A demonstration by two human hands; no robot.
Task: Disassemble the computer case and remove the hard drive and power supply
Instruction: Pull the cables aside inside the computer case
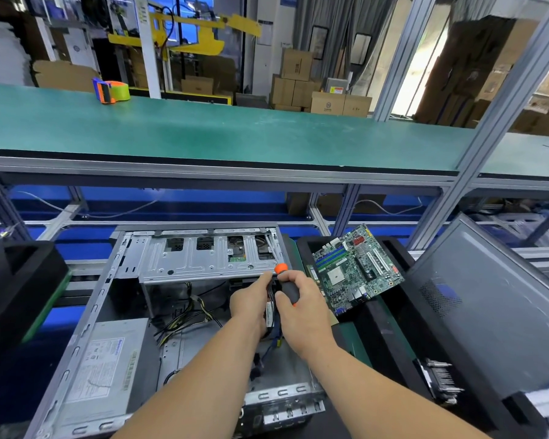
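The open computer case (86,331) lies flat in front of me, side panel off. Its grey power supply (108,369) with a white label sits at the near left inside. A metal drive cage (203,258) spans the far end. Black and yellow cables (184,315) lie between them. My right hand (301,318) grips a screwdriver (287,285) with a black and orange handle, its tip hidden. My left hand (251,302) reaches to the cage's right edge beside the screwdriver, fingertips on the metal. No hard drive is clearly visible.
A removed motherboard (358,267) leans in a black tray (390,315) to the right. The grey side panel (488,296) stands further right. A black foam block (23,280) sits left. Above runs a green shelf (235,131) with a tape dispenser (111,90).
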